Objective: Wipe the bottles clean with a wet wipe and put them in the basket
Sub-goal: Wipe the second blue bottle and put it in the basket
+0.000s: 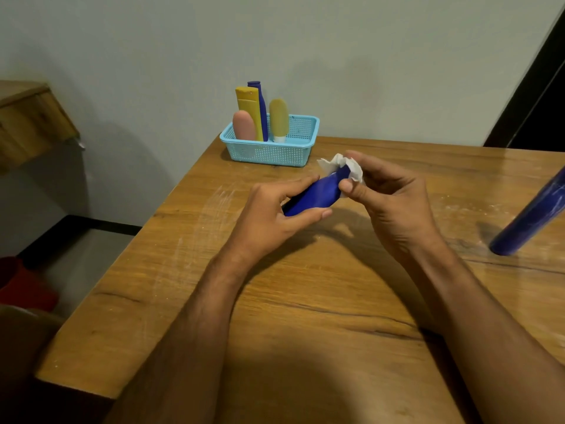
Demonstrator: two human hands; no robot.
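Frame centre: blue bottle (315, 195) is gripped above the wooden table (305, 301) by the left hand (275, 217), fingers curled round its lower end. White wet wipe (342, 168) is pinched over the bottle's upper end by the right hand (391, 200). Upper centre: light-blue basket (275, 151) is loaded with four upright bottles (250, 113). Right edge: another dark-blue bottle (529, 215) is seen standing on the table.

scuffed grained wood table (305, 301); perforated plastic basket (269, 151); smooth blue bottle (318, 194); crumpled paper wipe (351, 168)
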